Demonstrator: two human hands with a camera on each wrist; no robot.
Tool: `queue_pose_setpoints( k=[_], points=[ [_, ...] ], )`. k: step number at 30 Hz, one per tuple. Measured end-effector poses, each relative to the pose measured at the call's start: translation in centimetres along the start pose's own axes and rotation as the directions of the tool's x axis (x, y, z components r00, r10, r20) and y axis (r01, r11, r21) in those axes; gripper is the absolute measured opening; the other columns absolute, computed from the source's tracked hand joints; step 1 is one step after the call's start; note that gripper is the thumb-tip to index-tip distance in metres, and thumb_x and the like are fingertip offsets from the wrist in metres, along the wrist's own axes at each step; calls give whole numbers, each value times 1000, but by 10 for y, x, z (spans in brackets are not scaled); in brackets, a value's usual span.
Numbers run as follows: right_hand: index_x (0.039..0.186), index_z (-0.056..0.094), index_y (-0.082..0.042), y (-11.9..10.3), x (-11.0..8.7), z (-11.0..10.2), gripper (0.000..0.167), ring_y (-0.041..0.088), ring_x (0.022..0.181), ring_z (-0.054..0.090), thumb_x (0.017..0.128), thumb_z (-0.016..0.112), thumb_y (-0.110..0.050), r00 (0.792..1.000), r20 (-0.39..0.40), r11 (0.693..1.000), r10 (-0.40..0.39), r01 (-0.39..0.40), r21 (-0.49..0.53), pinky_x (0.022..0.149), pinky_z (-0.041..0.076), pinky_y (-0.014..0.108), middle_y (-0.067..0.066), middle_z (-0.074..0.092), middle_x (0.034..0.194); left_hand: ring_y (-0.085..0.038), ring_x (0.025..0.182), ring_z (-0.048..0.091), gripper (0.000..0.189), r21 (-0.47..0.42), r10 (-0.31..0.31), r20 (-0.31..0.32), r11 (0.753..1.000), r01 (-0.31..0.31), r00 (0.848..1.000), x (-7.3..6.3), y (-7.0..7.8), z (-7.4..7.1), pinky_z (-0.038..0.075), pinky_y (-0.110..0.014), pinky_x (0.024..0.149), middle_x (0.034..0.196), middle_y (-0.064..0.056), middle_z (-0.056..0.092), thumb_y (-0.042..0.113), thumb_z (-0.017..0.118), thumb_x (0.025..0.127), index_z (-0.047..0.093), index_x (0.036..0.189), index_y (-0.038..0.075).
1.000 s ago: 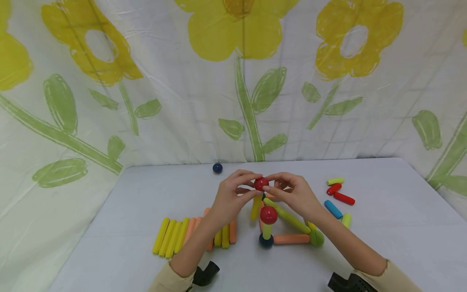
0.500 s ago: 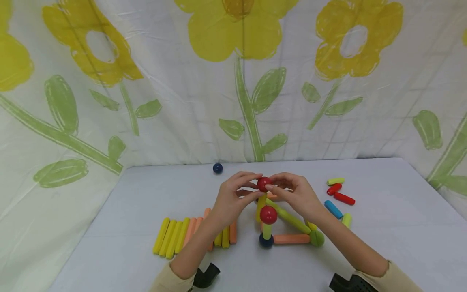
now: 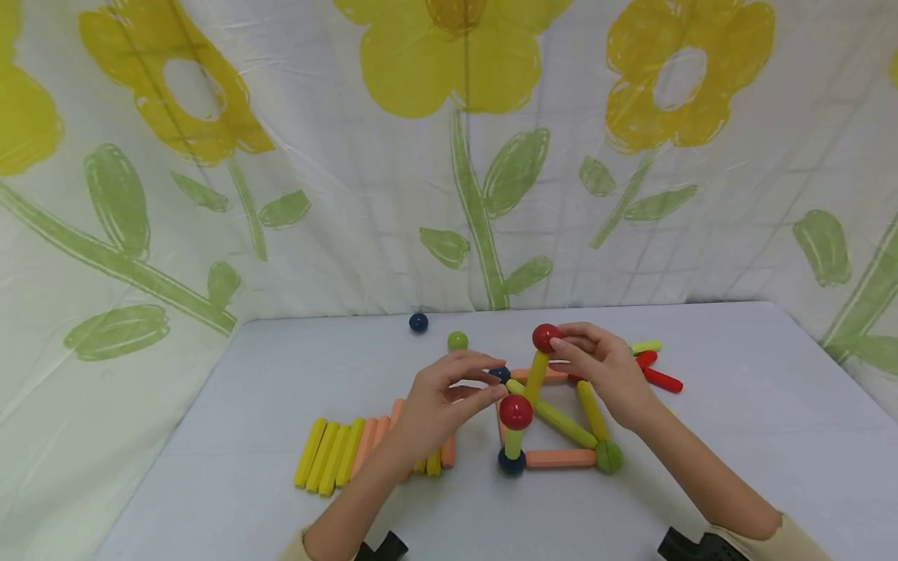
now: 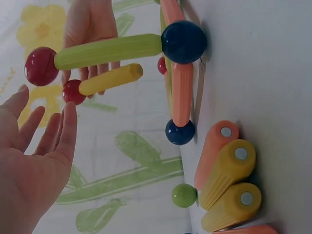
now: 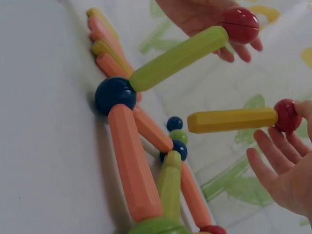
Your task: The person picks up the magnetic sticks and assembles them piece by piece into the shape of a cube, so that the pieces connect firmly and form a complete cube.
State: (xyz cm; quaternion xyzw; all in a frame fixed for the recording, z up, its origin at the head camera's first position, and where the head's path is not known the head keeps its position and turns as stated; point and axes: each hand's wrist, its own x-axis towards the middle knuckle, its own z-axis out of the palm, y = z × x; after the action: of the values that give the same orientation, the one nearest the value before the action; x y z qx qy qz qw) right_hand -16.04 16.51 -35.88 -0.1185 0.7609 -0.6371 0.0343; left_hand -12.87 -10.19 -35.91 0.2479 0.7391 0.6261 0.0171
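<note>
My right hand [image 3: 606, 378] pinches a red magnetic ball [image 3: 546, 338] by its right side. A yellow magnetic stick [image 3: 537, 379] hangs from that ball; its lower end is free in the right wrist view. My left hand [image 3: 445, 401] holds nothing, fingers apart and bent slightly, near the upright. Below the hands lies a frame of coral sticks [image 3: 560, 459], a yellow stick [image 3: 593, 411] and a diagonal lime stick [image 3: 564, 425]. At its front left corner, a navy ball [image 3: 512, 463] carries an upright light green stick [image 5: 180, 58] topped by another red ball [image 3: 515, 412].
A row of yellow and coral sticks [image 3: 330, 458] lies left of the frame. A navy ball [image 3: 418, 322] and a green ball [image 3: 457, 340] rest at the back. Short red sticks [image 3: 662, 380] and a lime one [image 3: 646, 347] lie at right, partly behind my right hand.
My right hand has moved right and slightly up with the red ball and yellow stick. My left hand has come away from that ball and moved slightly down, uncovering the green ball behind.
</note>
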Motion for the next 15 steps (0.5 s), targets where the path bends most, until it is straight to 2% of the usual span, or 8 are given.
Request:
queue_pose_setpoints(
  k=[3,5,10,13,15],
  points=[
    [141,51,9,2,-2,-6,44,8,104,74,110,59,-21,1000,-10,998,15,-15,62,93,60,26,0,75,119,-33,116,69,32,-32,-7,26,999,8,1000,-5,3,2,61,-30,93,128,-10,69,9,76,98,73,130,7],
    [142,49,9,4,-4,-10,45,9,102,73,110,59,-21,999,-31,994,42,-38,105,92,59,24,-4,73,118,-33,115,69,34,-49,10,44,999,-8,999,-7,4,3,61,-33,94,127,-11,70,6,77,97,72,130,5],
    [136,56,-4,12,-11,-17,31,10,104,68,110,58,-21,993,-65,966,98,-79,247,92,59,22,-9,69,117,-22,108,72,40,-51,69,81,997,-65,994,-10,4,7,62,-35,92,122,-15,70,-1,81,91,72,130,3],
    [126,61,-14,16,-16,-21,17,11,105,69,111,56,-20,994,-54,940,98,-75,333,92,60,24,-8,73,118,-19,105,72,39,-42,78,85,996,-74,993,-11,4,10,63,-35,91,120,-13,70,0,82,89,73,127,4],
    [123,63,-16,19,-19,-24,15,12,105,72,111,56,-20,994,-45,924,98,-75,374,92,60,26,-7,75,118,-18,104,72,36,-39,74,87,997,-70,993,-11,4,12,63,-35,90,119,-12,71,1,82,90,74,125,4]
  ],
)
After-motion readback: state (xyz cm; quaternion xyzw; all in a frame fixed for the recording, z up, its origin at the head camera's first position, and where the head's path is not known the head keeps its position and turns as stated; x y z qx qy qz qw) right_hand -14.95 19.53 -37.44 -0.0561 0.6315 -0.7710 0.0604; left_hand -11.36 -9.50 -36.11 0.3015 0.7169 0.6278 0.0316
